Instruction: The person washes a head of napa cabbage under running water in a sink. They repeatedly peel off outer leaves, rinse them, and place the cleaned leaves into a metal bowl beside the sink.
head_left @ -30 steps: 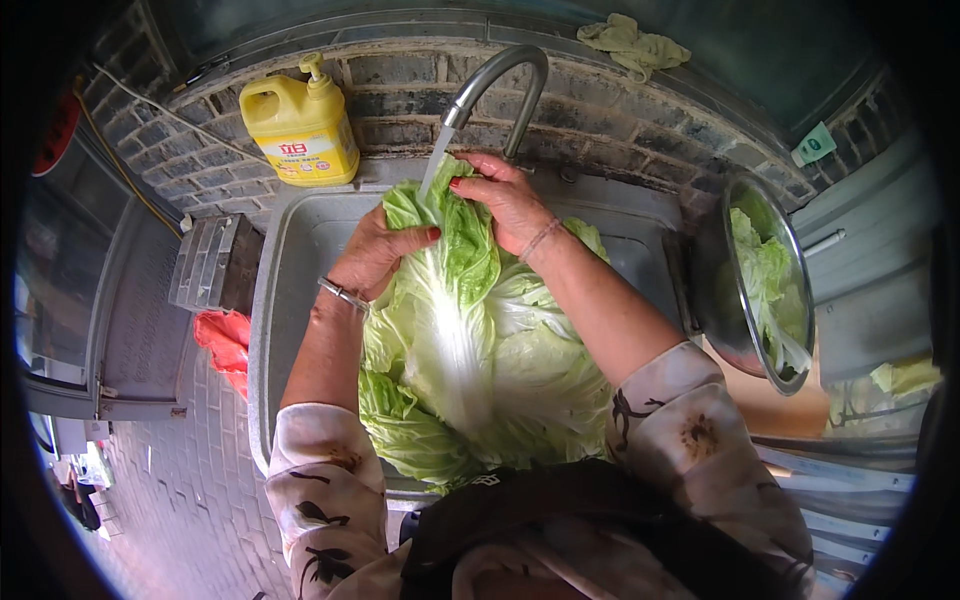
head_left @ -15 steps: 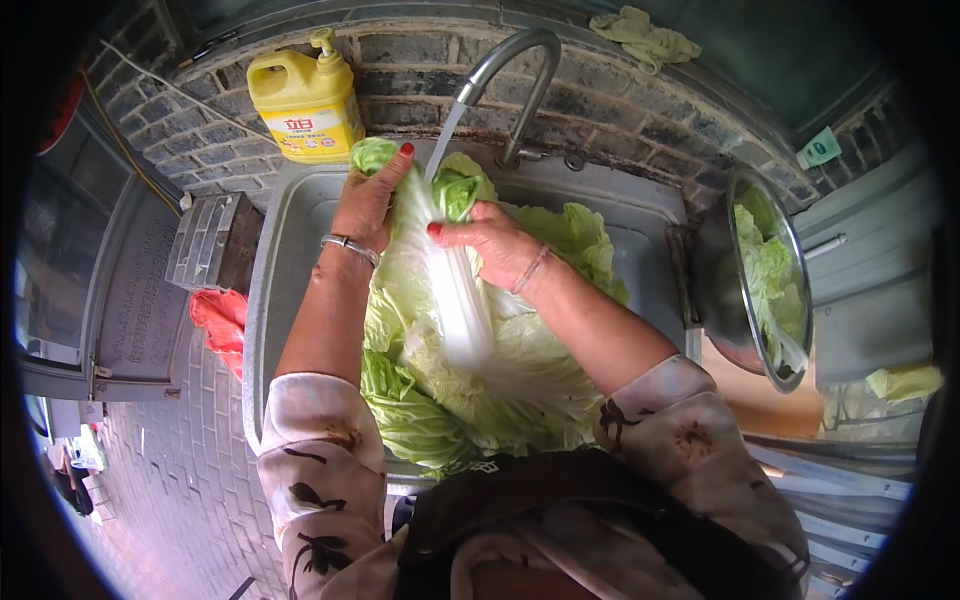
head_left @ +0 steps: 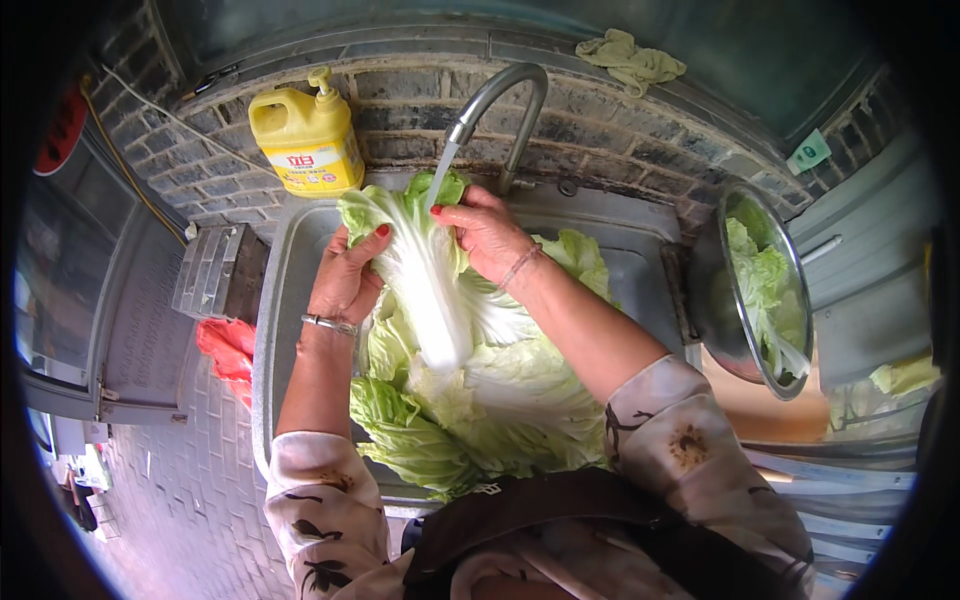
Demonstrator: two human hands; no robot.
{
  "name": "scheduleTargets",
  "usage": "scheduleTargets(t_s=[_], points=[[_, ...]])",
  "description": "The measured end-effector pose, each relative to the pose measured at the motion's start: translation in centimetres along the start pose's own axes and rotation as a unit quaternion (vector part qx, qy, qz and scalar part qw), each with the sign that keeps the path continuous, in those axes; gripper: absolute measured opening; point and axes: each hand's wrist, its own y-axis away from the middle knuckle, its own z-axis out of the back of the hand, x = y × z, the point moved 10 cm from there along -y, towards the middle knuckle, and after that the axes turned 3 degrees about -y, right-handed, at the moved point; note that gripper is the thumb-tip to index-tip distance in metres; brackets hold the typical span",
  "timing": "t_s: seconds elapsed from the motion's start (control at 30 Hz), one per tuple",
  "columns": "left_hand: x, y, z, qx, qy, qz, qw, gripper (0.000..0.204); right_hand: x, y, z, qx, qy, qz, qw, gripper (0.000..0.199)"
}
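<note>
A napa cabbage leaf with a broad white rib is stretched between my hands under the running tap. My left hand grips its left edge, the thumb lying on top. On the leaf's upper right edge, my right hand is closed with the thumb pressed against it. Water falls onto the leafy end near my right thumb. Beneath, several more cabbage leaves are heaped in the grey sink. A greener bunch of leaves lies at the sink's near side.
To the right stands a metal bowl with cabbage leaves inside. A yellow pump jug is behind the sink's left corner. A cloth lies on the ledge above. Left of the sink are stacked bricks and a red plastic bag.
The leaf has been spread wider, its leafy end now opened out under the water. My left hand has moved down and left; my right hand has shifted slightly.
</note>
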Motion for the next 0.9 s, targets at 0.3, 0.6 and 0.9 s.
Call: scheduleTargets(t_s=[0.3,0.6,0.9], points=[[-0.3,-0.9,-0.3,0.010,0.016,-0.019,1.000,0.028,-0.3,0.4,-3.2,0.073,0.005,-0.005,0.997,0.038],[6.0,2.1,-3.7,0.138,-0.151,0.139,0.969,0.040,4.7,-0.4,3.1,-0.134,-0.067,0.124,0.981,0.036],[4.2,2.5,-3.7,0.154,-0.069,0.081,0.982,0.032,2.1,0.4,3.1,-0.098,-0.102,0.015,0.990,0.017]])
